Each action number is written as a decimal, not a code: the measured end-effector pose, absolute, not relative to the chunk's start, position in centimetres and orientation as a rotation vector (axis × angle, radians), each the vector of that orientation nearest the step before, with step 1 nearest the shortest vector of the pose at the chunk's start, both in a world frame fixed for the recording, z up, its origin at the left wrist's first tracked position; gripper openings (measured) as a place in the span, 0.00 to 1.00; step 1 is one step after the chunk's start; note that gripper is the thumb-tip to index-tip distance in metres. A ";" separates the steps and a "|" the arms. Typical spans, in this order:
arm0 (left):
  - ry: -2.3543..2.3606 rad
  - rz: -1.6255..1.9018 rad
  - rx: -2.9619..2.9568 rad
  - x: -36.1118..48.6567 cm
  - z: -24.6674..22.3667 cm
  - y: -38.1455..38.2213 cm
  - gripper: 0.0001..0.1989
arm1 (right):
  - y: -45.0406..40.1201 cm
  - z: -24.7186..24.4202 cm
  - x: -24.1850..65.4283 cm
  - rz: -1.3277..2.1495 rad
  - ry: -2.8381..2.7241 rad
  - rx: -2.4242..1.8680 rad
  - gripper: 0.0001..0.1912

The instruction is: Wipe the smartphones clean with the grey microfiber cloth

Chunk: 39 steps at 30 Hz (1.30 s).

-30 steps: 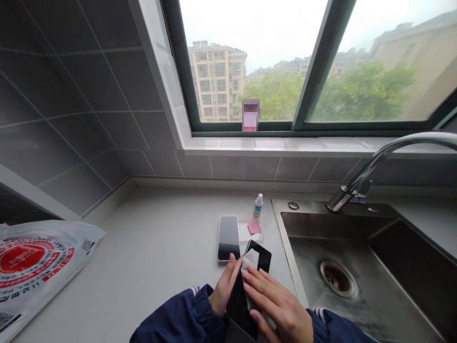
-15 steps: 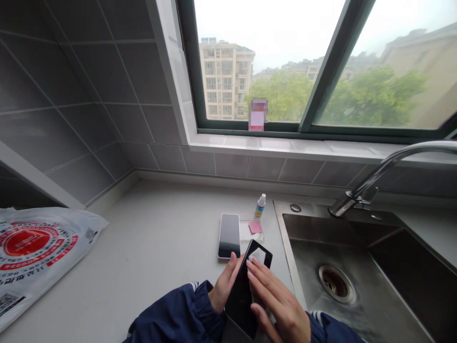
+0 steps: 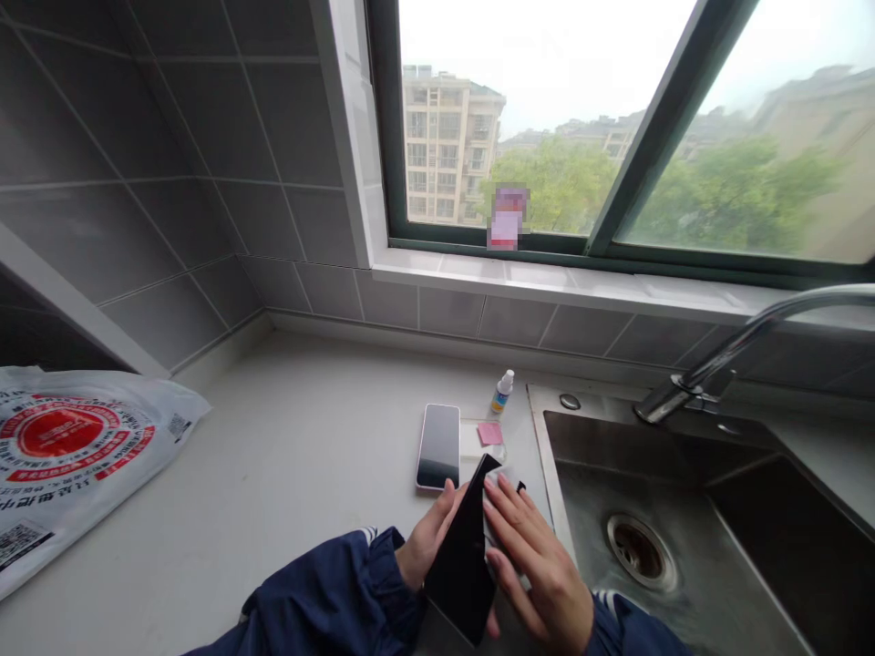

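My left hand [image 3: 430,538] grips a black phone [image 3: 462,560] along its left edge, thumb up, holding it tilted above the counter's front. Under the fingers of my right hand [image 3: 537,556] is a white wipe [image 3: 502,476], pressed against the right side of the dark screen. Part of the wipe is hidden by those fingers. Just beyond my hands, a second phone [image 3: 438,445] lies face up on the counter. Beside it are a clear phone case [image 3: 471,439], a pink square cloth [image 3: 489,433] and a small white-capped spray bottle [image 3: 502,391] standing upright.
A steel sink [image 3: 540,456] with a chrome faucet [image 3: 717,355] is to the right. On the left, a white plastic bag with red print [image 3: 82,446] lies on the pale counter [image 3: 293,437]. A tiled wall and window rise behind.
My right hand with the wipe has shifted toward the screen's right edge, and the phone has tilted slightly. The whole view has turned a little.
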<state>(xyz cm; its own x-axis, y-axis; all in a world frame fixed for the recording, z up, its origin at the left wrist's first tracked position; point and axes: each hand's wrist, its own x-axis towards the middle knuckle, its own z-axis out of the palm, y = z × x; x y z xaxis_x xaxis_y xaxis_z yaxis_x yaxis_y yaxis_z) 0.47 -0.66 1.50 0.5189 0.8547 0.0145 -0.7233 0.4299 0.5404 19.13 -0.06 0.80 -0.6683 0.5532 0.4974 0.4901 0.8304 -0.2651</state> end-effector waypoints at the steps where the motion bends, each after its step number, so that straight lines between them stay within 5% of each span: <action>1: 0.262 0.936 0.527 0.5 1.3 -0.7 0.31 | 0.0 0.8 19.2 0.128 -2.412 -0.777 0.30; 7: 0.255 0.790 0.491 0.3 0.4 -1.2 0.29 | 0.6 1.0 19.4 0.159 -2.285 -0.815 0.29; 20: 0.393 0.871 0.639 0.4 1.6 -1.2 0.29 | 2.5 0.7 20.6 0.832 -1.626 -0.994 0.11; 26: 0.366 0.841 0.655 0.4 1.6 -1.2 0.31 | 3.0 0.3 21.3 1.140 -1.378 -1.228 0.18; 39: 0.243 0.836 0.534 0.3 0.9 -1.1 0.26 | 3.2 0.4 21.0 1.139 -1.339 -1.257 0.22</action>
<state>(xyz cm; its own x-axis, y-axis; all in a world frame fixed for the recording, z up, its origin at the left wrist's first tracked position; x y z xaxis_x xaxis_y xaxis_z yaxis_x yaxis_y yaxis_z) 0.25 -1.09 0.92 0.6527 0.7576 0.0018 -0.6388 0.5490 0.5390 21.01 3.21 0.43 -0.0299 0.9988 0.0376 0.1226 0.0410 -0.9916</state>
